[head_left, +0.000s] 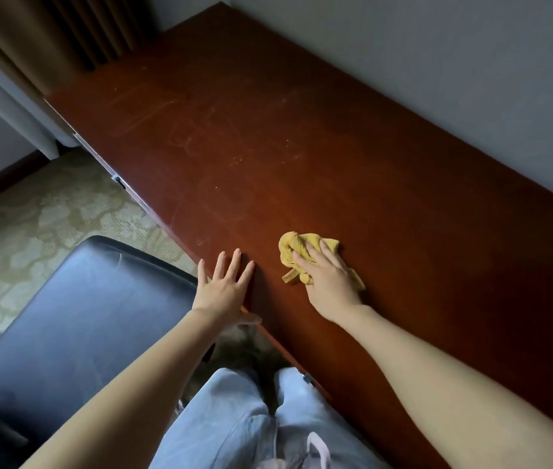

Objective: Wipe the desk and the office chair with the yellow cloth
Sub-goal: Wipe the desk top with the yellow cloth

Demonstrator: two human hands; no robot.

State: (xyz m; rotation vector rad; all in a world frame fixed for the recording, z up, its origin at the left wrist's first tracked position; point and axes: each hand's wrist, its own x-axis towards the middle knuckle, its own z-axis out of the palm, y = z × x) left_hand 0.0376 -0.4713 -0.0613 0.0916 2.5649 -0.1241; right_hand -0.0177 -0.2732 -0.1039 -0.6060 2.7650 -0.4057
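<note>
So we're at the desk-wiping part rn, chair not touched yet afaict. The long reddish-brown wooden desk (302, 147) runs along the wall, and the crumpled yellow cloth (297, 253) sits on its top near the front edge, right under the person's right hand (327, 282). That hand is pressed palm-down on the cloth with fingers spread flat over it, so more of a pin-and-push than a real clench. Bits of cloth poke out in front of the fingers and behind the wrist.

Left hand (222, 289) has nothing in it, fingers fanned out and wide apart, resting flat at the desk's front edge, thumb hanging off the edge. Looks like bracing tbh. Both forearms are stretched fwd, the right one lying low across the desk top.

Further up the desk there's pale dusty smears and little white specks, so imo most of the surface is left to do. Next move prob needs long sweeps away from the body toward that far end by the brown pleated curtain (65, 35), keeping pressure on so the cloth doesn't slip out from under the palm.

The black padded leather office chair (82, 316) is just left of the person, beside the desk, above the patterned beige carpet (31, 225). That's for later.
</note>
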